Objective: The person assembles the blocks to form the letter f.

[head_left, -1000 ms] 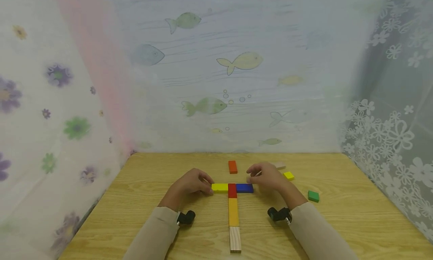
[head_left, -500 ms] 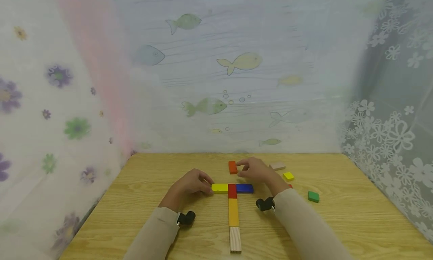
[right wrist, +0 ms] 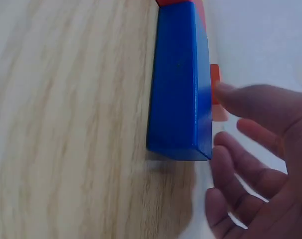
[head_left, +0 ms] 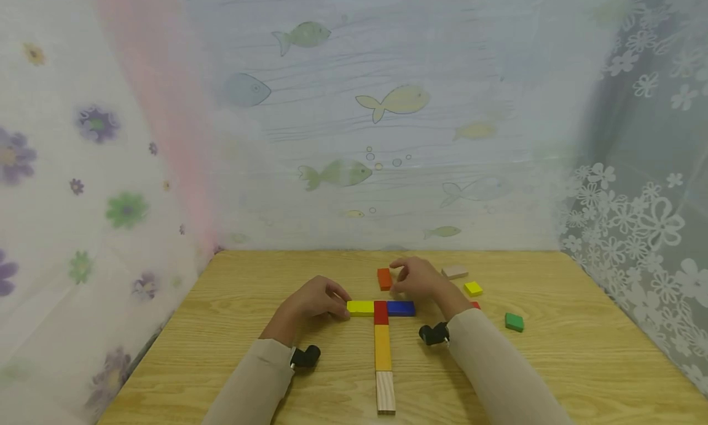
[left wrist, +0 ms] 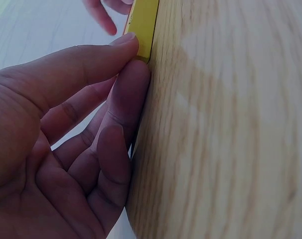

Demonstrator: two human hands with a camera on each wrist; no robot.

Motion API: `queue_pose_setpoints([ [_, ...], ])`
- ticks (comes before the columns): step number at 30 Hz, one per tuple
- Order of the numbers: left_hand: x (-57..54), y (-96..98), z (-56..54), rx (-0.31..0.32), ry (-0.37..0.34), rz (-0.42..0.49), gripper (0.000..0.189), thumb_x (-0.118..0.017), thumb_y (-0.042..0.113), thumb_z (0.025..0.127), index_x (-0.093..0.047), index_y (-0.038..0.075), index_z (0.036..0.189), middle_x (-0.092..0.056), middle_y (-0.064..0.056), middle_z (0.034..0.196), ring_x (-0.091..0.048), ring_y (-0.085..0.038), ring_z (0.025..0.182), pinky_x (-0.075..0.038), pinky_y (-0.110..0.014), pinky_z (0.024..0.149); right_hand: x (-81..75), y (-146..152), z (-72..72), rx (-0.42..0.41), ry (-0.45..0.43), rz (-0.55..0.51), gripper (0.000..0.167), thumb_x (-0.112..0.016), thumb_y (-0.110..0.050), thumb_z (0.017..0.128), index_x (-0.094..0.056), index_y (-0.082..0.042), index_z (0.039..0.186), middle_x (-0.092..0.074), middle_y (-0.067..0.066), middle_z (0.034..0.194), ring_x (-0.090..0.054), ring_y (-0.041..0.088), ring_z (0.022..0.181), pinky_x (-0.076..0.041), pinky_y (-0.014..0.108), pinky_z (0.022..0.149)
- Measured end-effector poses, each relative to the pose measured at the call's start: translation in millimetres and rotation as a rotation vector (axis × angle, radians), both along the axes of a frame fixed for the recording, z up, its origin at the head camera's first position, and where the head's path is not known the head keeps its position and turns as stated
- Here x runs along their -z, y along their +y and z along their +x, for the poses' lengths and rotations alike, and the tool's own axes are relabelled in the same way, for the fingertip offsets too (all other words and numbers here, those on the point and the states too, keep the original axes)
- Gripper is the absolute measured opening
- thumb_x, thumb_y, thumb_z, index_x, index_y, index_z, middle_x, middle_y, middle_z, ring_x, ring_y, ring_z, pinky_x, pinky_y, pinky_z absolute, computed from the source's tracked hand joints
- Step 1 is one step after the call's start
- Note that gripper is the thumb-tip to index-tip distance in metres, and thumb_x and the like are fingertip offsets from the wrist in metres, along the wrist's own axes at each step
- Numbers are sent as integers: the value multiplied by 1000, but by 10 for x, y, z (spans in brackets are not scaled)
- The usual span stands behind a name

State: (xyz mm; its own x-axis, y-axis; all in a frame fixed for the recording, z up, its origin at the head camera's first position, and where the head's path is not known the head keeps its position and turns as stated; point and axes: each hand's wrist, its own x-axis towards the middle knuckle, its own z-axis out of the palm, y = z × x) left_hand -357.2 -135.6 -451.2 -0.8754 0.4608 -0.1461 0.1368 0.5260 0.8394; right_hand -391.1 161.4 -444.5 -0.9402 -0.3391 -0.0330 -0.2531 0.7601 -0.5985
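In the head view, my left hand [head_left: 318, 299] is at the outer end of a yellow block [head_left: 361, 309]. In the left wrist view, its thumb and a finger pinch the end of that yellow block [left wrist: 143, 30]. A red block [head_left: 381, 312] separates it from a blue block [head_left: 401, 309]. Below the red one, an orange-yellow block [head_left: 383, 348] and a plain wood block [head_left: 385, 392] run toward me, forming a T. My right hand [head_left: 420, 279] is just beyond the blue block, its thumb at the side of an orange-red block [head_left: 384, 279], its other fingers loosely bent.
Loose blocks lie right of the right hand: a plain wood one [head_left: 455, 272], a small yellow one [head_left: 472, 288] and a green one [head_left: 514, 322]. A red piece [head_left: 475, 305] shows partly behind the right forearm. Patterned curtains surround the wooden table [head_left: 249, 271].
My right hand has moved from the blue block's end up and left to the orange-red block. That block has shifted slightly toward me and to the right. My left hand stays put.
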Motion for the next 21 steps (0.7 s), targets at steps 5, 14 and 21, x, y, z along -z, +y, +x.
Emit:
queue_pose_setpoints([
  [5, 26, -5, -5, -7, 2, -4, 34, -88, 17, 83, -78, 8, 115, -78, -4, 96, -73, -17, 78, -60, -34, 73, -31, -51, 17, -26, -82, -7, 77, -82, -24, 89, -46, -18, 157, -71, 2, 104, -65, 18, 92, -56, 40, 88],
  [14, 35, -2, -4, 4, 7, -6, 34, -87, 17, 84, -77, 7, 115, -78, -4, 95, -73, -17, 78, -60, -34, 73, -50, -133, -1, 1, -114, 100, 67, -74, -17, 90, -51, -23, 153, -66, 4, 110, -58, 20, 83, -52, 38, 83],
  [21, 24, 4, -5, 5, 15, -13, 34, -87, 18, 84, -77, 8, 115, -78, -4, 96, -73, -17, 78, -60, -34, 73, -20, -94, -45, 32, -65, 70, 65, -84, -28, 87, -58, -14, 145, -70, 8, 119, -66, 22, 101, -55, 45, 98],
])
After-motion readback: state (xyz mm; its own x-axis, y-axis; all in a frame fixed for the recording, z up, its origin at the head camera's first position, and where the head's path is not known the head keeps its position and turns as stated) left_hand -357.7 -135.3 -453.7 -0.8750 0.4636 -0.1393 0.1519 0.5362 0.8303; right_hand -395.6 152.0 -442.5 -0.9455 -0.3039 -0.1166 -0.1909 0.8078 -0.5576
